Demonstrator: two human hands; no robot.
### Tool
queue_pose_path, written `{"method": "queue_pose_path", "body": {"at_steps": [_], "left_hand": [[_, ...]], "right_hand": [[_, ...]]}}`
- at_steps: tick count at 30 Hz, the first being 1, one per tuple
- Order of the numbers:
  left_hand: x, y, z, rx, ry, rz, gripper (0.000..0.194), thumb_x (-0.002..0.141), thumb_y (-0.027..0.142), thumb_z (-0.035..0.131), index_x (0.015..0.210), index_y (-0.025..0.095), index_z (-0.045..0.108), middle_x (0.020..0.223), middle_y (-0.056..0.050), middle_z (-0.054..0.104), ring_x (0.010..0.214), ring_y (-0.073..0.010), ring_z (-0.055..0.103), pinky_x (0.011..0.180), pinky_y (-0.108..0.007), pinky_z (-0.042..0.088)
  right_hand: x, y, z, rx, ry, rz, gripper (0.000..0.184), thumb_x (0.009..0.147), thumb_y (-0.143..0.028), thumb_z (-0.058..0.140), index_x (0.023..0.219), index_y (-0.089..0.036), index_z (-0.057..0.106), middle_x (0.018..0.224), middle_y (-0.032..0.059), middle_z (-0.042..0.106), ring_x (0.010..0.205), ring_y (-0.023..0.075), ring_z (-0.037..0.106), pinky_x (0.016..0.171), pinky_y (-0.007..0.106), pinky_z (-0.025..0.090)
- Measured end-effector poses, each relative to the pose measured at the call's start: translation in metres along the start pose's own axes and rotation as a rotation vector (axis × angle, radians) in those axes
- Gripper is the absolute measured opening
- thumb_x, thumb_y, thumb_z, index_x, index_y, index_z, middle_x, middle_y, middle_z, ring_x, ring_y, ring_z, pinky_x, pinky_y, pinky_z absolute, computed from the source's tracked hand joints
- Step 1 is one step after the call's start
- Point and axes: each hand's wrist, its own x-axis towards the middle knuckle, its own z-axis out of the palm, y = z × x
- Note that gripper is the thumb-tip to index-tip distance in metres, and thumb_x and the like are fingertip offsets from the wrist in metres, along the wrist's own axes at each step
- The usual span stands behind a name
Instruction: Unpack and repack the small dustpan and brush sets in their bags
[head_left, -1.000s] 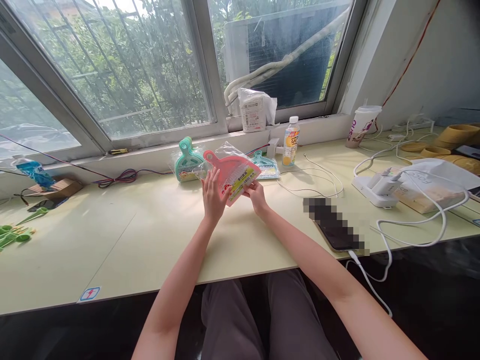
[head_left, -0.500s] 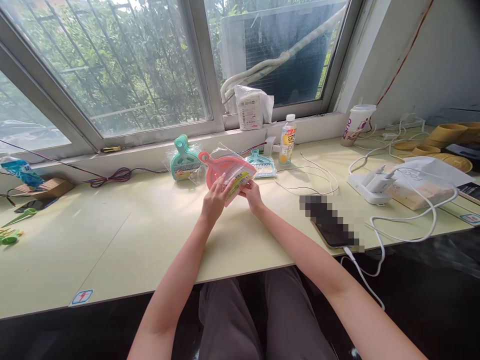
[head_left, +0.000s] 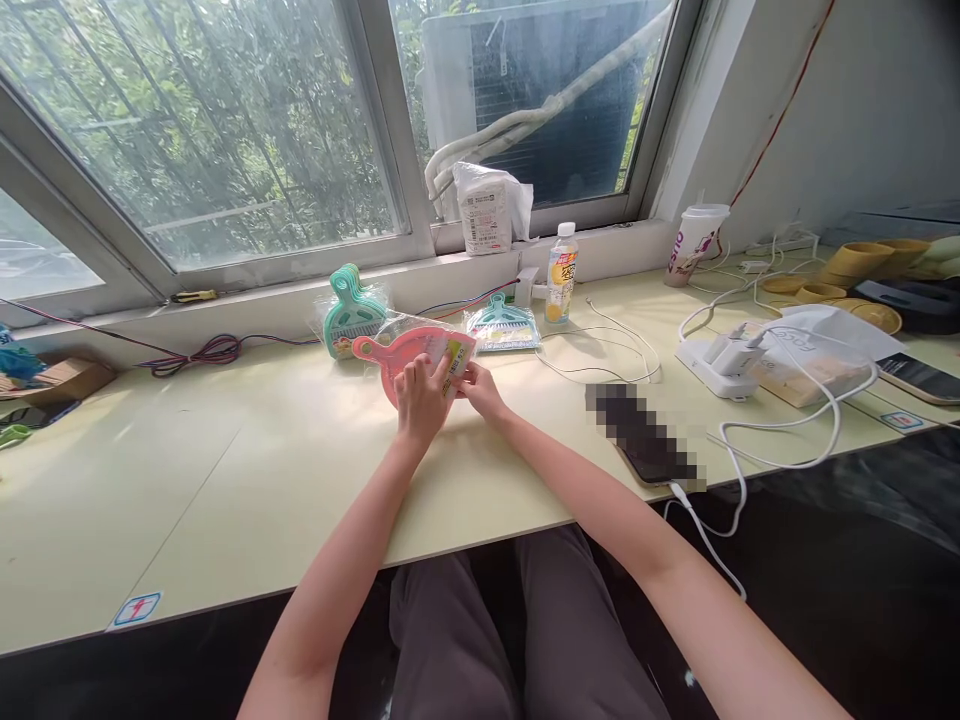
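A pink mini dustpan set (head_left: 401, 352) in a clear plastic wrapper with a yellow label lies low over the pale yellow desk (head_left: 247, 470), held by both my hands. My left hand (head_left: 420, 400) grips its near edge with fingers curled over the wrapper. My right hand (head_left: 480, 388) pinches the labelled right end. A green dustpan set (head_left: 351, 312) in its wrapper leans behind it by the window ledge. A teal set (head_left: 499, 325) lies flat to the right.
A phone (head_left: 645, 450) on a white cable lies right of my arms. A drink bottle (head_left: 561, 286), a power strip with chargers (head_left: 720, 360), a cup (head_left: 694, 245), loose cables and yellow bowls (head_left: 862, 265) fill the right side. A tissue pack (head_left: 484, 208) sits on the sill.
Both hands lowered the pink dustpan set from tilted up toward flat on the desk. My left hand went from open fingers to gripping the wrapper. The view drifted right.
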Motion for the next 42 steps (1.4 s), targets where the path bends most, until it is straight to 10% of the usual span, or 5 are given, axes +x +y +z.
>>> {"method": "queue_pose_path", "body": {"at_steps": [5, 19, 27, 33, 42], "left_hand": [[0.0, 0.001, -0.001, -0.146, 0.053, 0.072, 0.048, 0.089, 0.039, 0.053, 0.135, 0.026, 0.055, 0.156, -0.01, 0.029, 0.146, -0.0357, 0.016, 0.117, -0.056, 0.016], [-0.004, 0.015, 0.004, -0.381, -0.089, 0.166, 0.044, 0.092, 0.021, 0.042, 0.135, 0.021, 0.052, 0.154, -0.011, 0.034, 0.146, -0.0266, 0.023, 0.119, -0.048, 0.019], [0.008, -0.009, -0.016, -0.509, 0.549, -0.437, 0.1, 0.076, 0.047, 0.071, 0.151, 0.026, 0.009, 0.162, -0.012, 0.002, 0.149, -0.0274, -0.001, 0.12, -0.05, 0.01], [0.014, -0.025, 0.002, -1.221, -0.045, -0.649, 0.072, 0.077, 0.055, 0.066, 0.135, 0.017, 0.047, 0.135, -0.016, 0.056, 0.126, -0.0333, 0.053, 0.103, -0.048, 0.046], [0.01, -0.009, -0.004, -1.318, -0.393, -0.65, 0.05, 0.082, 0.048, 0.064, 0.125, 0.023, 0.057, 0.137, -0.011, 0.056, 0.129, -0.0313, 0.049, 0.098, -0.048, 0.048]], "right_hand": [[0.001, 0.001, -0.001, 0.024, -0.023, -0.008, 0.028, 0.064, -0.026, 0.078, 0.087, -0.019, 0.064, 0.077, 0.0004, 0.068, 0.071, 0.0155, 0.065, 0.072, 0.039, 0.062], [0.0, -0.004, -0.004, 0.053, 0.0, -0.025, 0.026, 0.067, -0.025, 0.071, 0.091, -0.019, 0.063, 0.074, -0.001, 0.069, 0.07, 0.0148, 0.066, 0.074, 0.034, 0.061], [0.005, -0.013, -0.014, 0.185, 0.108, -0.017, 0.028, 0.069, -0.028, 0.076, 0.09, -0.019, 0.06, 0.092, 0.004, 0.071, 0.086, 0.0196, 0.068, 0.088, 0.042, 0.059], [0.006, -0.01, -0.013, 0.215, 0.145, 0.013, 0.023, 0.072, -0.022, 0.074, 0.088, -0.018, 0.059, 0.089, 0.005, 0.071, 0.087, 0.0209, 0.07, 0.089, 0.044, 0.058], [0.011, -0.011, -0.023, 0.262, 0.198, -0.037, 0.019, 0.074, -0.02, 0.069, 0.091, -0.019, 0.059, 0.098, 0.0041, 0.072, 0.091, 0.018, 0.07, 0.094, 0.04, 0.056]]}}
